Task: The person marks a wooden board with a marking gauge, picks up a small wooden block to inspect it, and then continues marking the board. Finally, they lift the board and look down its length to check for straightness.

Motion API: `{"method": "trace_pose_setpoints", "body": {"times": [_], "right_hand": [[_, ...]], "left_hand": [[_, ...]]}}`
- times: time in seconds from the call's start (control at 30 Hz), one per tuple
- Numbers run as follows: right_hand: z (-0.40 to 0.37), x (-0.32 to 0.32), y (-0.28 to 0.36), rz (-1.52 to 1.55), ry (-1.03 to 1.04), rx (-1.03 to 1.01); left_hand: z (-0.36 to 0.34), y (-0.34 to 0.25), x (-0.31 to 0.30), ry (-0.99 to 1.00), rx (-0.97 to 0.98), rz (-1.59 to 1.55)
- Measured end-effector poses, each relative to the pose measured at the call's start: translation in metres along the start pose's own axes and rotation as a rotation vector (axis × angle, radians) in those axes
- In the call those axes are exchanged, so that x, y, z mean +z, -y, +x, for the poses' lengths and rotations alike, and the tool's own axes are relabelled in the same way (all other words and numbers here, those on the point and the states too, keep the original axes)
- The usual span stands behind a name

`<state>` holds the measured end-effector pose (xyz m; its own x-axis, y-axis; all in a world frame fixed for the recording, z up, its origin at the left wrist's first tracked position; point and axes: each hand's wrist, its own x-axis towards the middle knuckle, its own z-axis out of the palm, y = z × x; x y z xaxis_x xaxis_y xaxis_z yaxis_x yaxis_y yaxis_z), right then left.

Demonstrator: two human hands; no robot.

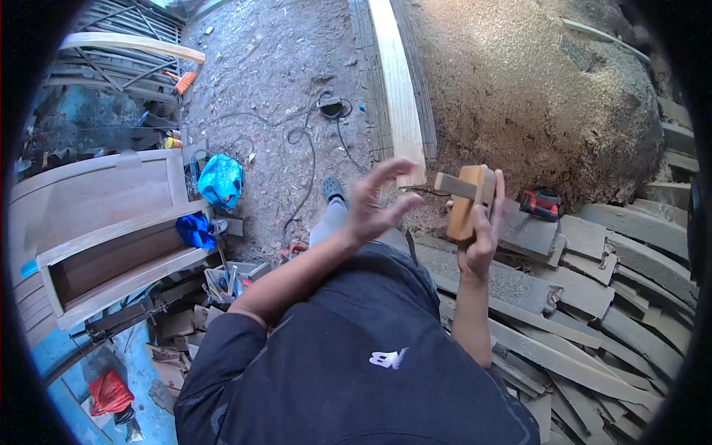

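My right hand (480, 241) grips a wooden marking gauge (467, 211), a yellowish block with a short square beam sticking out to the left. Its fingers wrap the block's right side and lower end. To the left of the gauge, my left hand (369, 204) is raised with thumb and fingers spread, holding nothing. Just beyond that hand lies the near end of a long pale timber (400, 96), resting on a darker slatted support (371, 81).
A red and black power tool (541, 205) sits at the right by stacked offcuts (586, 245). Sawdust (512, 89) is heaped beyond. A cable (300, 137) snakes over the dirt floor. On the left are a wooden panel frame (119, 245) and a blue bag (221, 181).
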<state>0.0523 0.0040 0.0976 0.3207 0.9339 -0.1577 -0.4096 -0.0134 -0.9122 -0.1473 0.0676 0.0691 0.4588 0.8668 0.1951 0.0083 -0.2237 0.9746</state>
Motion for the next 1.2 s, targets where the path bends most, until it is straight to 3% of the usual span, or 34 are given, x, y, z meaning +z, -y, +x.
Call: {"method": "trace_pose_setpoints", "body": {"times": [0.07,0.1,0.17,0.27,0.4,0.5,0.73,0.87,0.9,1.03,1.2], "right_hand": [[0.019,-0.012,-0.024,-0.198,0.027,-0.03],[0.03,-0.011,-0.031,-0.242,0.068,-0.006],[0.055,-0.006,-0.054,-0.355,0.111,-0.037],[0.094,0.009,-0.083,-0.41,0.184,-0.053],[0.162,0.032,-0.094,-0.41,0.28,0.029],[0.213,0.062,-0.09,-0.388,0.305,0.012],[0.146,0.022,-0.104,-0.394,0.271,0.051],[0.203,0.053,-0.097,-0.402,0.262,-0.027],[0.208,0.055,-0.1,-0.347,0.257,0.071],[0.153,0.021,-0.109,-0.523,0.263,-0.094],[0.167,0.042,-0.093,-0.489,0.229,0.016]], "left_hand": [[-0.018,0.038,-0.005,-0.318,-0.274,0.144],[-0.026,0.064,-0.003,-0.317,-0.286,0.143],[-0.034,0.107,-0.002,-0.226,-0.501,-0.055],[-0.022,0.117,0.012,-0.081,-0.466,-0.236],[-0.014,0.102,0.014,-0.087,-0.584,-0.205],[-0.009,0.103,0.01,-0.046,-0.554,-0.186],[-0.002,0.098,0.001,0.054,-0.615,-0.14],[0.002,0.094,-0.002,0.064,-0.621,-0.21],[0.002,0.09,-0.002,0.057,-0.632,-0.212],[0.005,0.096,-0.002,0.047,-0.645,-0.223],[0.0,0.097,-0.004,0.084,-0.733,-0.202]]}}
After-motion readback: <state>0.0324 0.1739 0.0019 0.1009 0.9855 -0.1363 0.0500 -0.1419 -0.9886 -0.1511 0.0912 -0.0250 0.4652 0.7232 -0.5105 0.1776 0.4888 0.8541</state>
